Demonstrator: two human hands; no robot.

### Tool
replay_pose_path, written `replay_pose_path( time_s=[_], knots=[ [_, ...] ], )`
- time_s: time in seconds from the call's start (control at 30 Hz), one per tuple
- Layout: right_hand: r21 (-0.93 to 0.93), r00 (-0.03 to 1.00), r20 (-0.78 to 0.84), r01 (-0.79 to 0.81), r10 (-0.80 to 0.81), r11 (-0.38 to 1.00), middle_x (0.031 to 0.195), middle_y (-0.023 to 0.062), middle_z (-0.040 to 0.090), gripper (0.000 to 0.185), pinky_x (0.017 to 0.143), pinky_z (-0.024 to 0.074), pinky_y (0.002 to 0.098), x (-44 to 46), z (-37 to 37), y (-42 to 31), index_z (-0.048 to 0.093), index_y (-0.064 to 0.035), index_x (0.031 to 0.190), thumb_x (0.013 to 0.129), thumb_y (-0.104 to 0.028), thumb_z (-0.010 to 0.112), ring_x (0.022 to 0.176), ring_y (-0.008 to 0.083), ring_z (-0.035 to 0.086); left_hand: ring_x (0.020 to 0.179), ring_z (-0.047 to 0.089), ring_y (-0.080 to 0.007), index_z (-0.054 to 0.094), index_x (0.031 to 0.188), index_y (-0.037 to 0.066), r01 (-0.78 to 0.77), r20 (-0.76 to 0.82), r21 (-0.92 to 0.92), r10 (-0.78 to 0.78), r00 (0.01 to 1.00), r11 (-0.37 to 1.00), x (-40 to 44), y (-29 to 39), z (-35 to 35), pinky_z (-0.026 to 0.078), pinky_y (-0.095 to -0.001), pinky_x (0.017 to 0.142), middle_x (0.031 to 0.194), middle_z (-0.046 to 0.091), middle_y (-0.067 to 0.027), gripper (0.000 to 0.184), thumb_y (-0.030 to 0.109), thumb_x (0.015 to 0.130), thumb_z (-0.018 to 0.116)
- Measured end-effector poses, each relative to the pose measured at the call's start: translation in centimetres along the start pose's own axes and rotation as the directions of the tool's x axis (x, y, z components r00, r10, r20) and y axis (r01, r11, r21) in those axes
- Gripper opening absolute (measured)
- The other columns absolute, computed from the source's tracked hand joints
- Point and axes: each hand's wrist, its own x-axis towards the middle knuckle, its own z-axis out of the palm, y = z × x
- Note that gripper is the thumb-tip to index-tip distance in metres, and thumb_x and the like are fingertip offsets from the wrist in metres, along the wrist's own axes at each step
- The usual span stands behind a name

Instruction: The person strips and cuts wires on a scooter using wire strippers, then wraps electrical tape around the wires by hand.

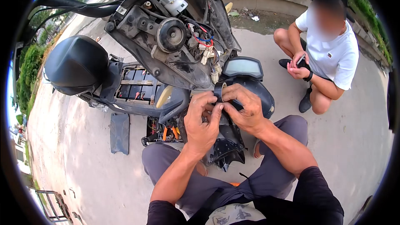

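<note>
A roll of black tape (217, 91) with a pale inner ring is held up between my two hands, in front of an electric scooter with its front panels off. My left hand (200, 121) has its fingertips pinched at the roll's near left side. My right hand (246, 110) curls its fingers at the ring's right side, and both thumbs nearly meet below it. Just beyond are white wire connectors (207, 55) with red and blue wires, and a round black horn (171, 34). A display unit (243, 68) lies right of the connectors.
A scooter seat base with an exposed battery bay (137, 84) and a black top box (76, 60) stand left. An open tool box (160, 131) with orange-handled pliers sits below. A grey cover panel (120, 133) lies on concrete. A person (329, 46) squats right, hands together.
</note>
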Motion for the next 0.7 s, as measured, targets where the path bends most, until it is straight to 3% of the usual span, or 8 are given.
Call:
replay_pose_path(
  time_s=[0.13, 0.23, 0.27, 0.37, 0.47, 0.63, 0.7],
  knots=[
    [-0.046, 1.0, -0.016, 0.016, -0.017, 0.999, 0.099, 0.0128, 0.072, 0.02, 0.07, 0.0574, 0.0358, 0.1, 0.1, 0.4, 0.068, -0.0002, 0.097, 0.082, 0.007, 0.078, 0.084, 0.0271, 0.072, 0.084, 0.067, -0.0085, 0.061, 0.112, 0.002, 0.018, 0.017, 0.029, -0.019, 1.0, 0.999, 0.2, -0.5, 0.2, 0.053, -0.022, 0.069, 0.123, 0.062, -0.0085, 0.023, -0.007, 0.095, 0.073],
    [-0.024, 0.998, -0.025, -0.056, 0.056, 0.998, 0.098, 0.0122, 0.072, 0.019, 0.068, 0.0559, 0.0349, 0.3, 0.6, -0.1, 0.068, 0.0, 0.097, 0.082, 0.008, 0.077, 0.082, 0.0254, 0.071, 0.084, 0.067, -0.0086, 0.061, 0.112, 0.001, 0.075, -0.032, -0.021, -0.076, 0.997, 0.997, 0.5, -0.1, 0.1, 0.053, -0.0219, 0.069, 0.123, 0.062, -0.0082, 0.023, -0.006, 0.095, 0.074],
    [-0.019, 0.998, -0.031, -0.061, 0.06, 0.998, 0.098, 0.0121, 0.072, 0.019, 0.067, 0.0555, 0.0344, 0.3, 0.6, -0.3, 0.068, 0.0002, 0.096, 0.082, 0.009, 0.077, 0.082, 0.0248, 0.071, 0.084, 0.068, -0.0086, 0.061, 0.116, 0.0, 0.145, -0.06, -0.104, -0.152, 0.987, 0.984, 0.6, 0.6, 0.3, 0.053, -0.0218, 0.067, 0.124, 0.062, -0.0083, 0.027, -0.005, 0.094, 0.075],
    [-0.013, 0.997, -0.045, -0.061, 0.06, 0.998, 0.097, 0.0121, 0.072, 0.019, 0.067, 0.0552, 0.0341, 0.3, 0.4, -0.4, 0.068, 0.0006, 0.096, 0.082, 0.009, 0.077, 0.081, 0.0245, 0.071, 0.083, 0.068, -0.0088, 0.063, 0.121, 0.0, 0.15, -0.025, -0.081, -0.153, 0.988, 0.985, 0.9, 0.9, 0.1, 0.052, -0.022, 0.064, 0.127, 0.062, -0.0094, 0.029, -0.005, 0.095, 0.075],
    [-0.039, 0.999, -0.042, -0.027, 0.026, 0.999, 0.097, 0.0127, 0.072, 0.02, 0.069, 0.0564, 0.0359, 0.2, 0.3, -0.4, 0.067, 0.0004, 0.096, 0.081, 0.009, 0.078, 0.082, 0.0273, 0.072, 0.081, 0.068, -0.0093, 0.066, 0.119, 0.0, 0.062, -0.031, 0.048, -0.06, 0.998, 0.997, 1.2, 1.3, -0.3, 0.051, -0.0227, 0.061, 0.124, 0.065, -0.0104, 0.027, -0.006, 0.094, 0.075],
    [-0.107, 0.998, -0.018, 0.065, -0.067, 0.992, 0.096, 0.0132, 0.072, 0.024, 0.073, 0.0585, 0.0393, 0.2, 0.2, -0.4, 0.066, -0.0011, 0.096, 0.08, 0.008, 0.08, 0.085, 0.032, 0.072, 0.071, 0.068, -0.013, 0.069, 0.112, 0.0, -0.149, -0.067, 0.202, 0.166, 0.984, 0.968, 1.4, 0.6, -0.7, 0.05, -0.0244, 0.054, 0.106, 0.07, -0.012, 0.021, -0.006, 0.092, 0.076],
    [-0.152, 0.993, 0.007, 0.114, -0.115, 0.982, 0.096, 0.0123, 0.072, 0.026, 0.074, 0.0586, 0.0394, 0.3, 0.1, -0.4, 0.065, -0.0019, 0.097, 0.079, 0.007, 0.081, 0.086, 0.0316, 0.072, 0.069, 0.07, -0.0197, 0.068, 0.107, 0.003, -0.183, -0.046, 0.326, 0.208, 0.977, 0.928, 1.6, 1.1, -1.0, 0.052, -0.0298, 0.056, 0.098, 0.071, -0.0098, 0.021, -0.003, 0.088, 0.078]
  ],
)
